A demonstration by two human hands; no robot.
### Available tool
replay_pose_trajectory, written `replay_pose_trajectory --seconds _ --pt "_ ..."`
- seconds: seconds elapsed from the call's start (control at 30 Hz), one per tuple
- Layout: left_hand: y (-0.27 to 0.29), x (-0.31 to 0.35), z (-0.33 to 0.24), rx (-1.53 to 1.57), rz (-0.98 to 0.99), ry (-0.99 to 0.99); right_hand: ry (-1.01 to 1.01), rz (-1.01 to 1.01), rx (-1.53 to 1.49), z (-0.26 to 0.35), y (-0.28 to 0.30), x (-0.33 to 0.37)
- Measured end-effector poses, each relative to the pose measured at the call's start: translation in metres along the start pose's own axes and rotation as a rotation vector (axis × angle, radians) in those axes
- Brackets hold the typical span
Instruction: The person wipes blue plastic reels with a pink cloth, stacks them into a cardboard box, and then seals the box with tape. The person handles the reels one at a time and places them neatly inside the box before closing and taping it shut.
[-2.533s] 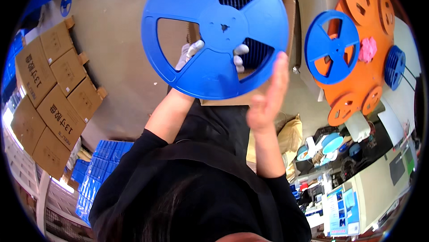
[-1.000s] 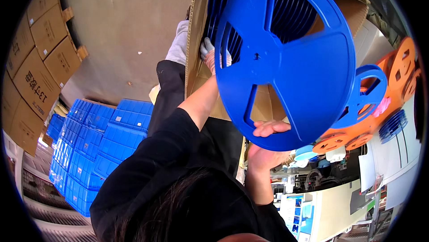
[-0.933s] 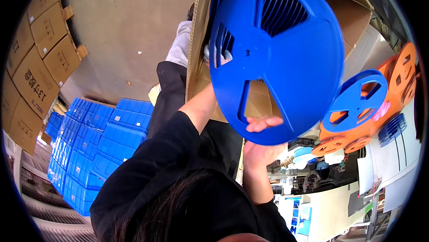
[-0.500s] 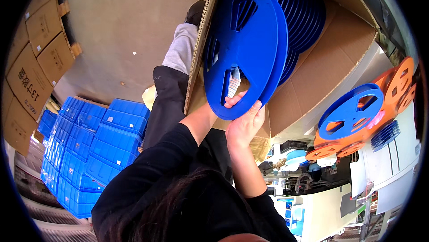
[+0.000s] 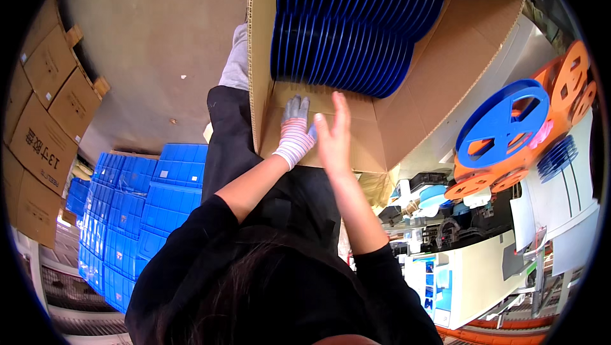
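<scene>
My left hand (image 5: 296, 133), in a striped glove with grey fingertips, hovers at the near side of the cardboard box (image 5: 461, 68), its fingers stretched out. Close beside it is my bare right hand (image 5: 335, 141), thumb apart from the fingers. Neither hand holds anything. Just beyond my fingertips, two rows of blue plastic reels (image 5: 344, 52) stand on edge inside the box, packed side by side. A strip of the box's bottom shows between the reels and the near wall.
Stacked blue plastic crates (image 5: 172, 186) stand at the left, with brown cartons (image 5: 41, 144) farther left. On the right, a blue reel (image 5: 499, 117) leans against an orange reel rack (image 5: 471, 186). A pale table (image 5: 474, 275) is at the lower right.
The blue reel that both hands held has left them, and the reels now stand in even rows in the box. Both hands are empty, and the view has shifted.
</scene>
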State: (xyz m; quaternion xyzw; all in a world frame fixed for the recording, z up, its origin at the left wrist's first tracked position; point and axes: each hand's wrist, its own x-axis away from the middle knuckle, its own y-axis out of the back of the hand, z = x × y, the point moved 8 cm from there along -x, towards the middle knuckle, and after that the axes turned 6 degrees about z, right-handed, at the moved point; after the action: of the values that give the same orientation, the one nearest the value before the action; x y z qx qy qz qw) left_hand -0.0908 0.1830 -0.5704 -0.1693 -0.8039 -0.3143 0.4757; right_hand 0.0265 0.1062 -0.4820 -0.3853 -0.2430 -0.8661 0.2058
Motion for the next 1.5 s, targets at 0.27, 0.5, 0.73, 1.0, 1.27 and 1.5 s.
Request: replay_pose_trajectory --seconds 0.27,0.5,0.73,1.0,1.27,1.5 --pt "0.148 0.032 -0.086 -0.001 -0.324 -0.616 0.017 -0.248 0.229 -0.075 0.068 -0.038" --pt "0.245 0.053 -0.001 -0.142 -0.707 -0.292 -0.039 -0.433 0.126 -0.090 0.098 -0.072" --pt "0.160 -0.002 0.056 -0.915 0.032 -0.094 -0.184 -0.353 0.404 -0.116 0.113 -0.108" --pt "0.159 -0.023 0.099 -0.775 -0.055 -0.132 -0.229 -0.402 0.540 -0.116 0.119 -0.120" --pt "0.163 -0.026 0.108 -0.601 -0.059 -0.114 -0.059 -0.627 0.715 -0.111 0.118 -0.126" --pt "0.160 -0.026 0.123 -0.529 -0.071 -0.107 0.276 -0.403 0.965 -0.094 0.108 -0.130"
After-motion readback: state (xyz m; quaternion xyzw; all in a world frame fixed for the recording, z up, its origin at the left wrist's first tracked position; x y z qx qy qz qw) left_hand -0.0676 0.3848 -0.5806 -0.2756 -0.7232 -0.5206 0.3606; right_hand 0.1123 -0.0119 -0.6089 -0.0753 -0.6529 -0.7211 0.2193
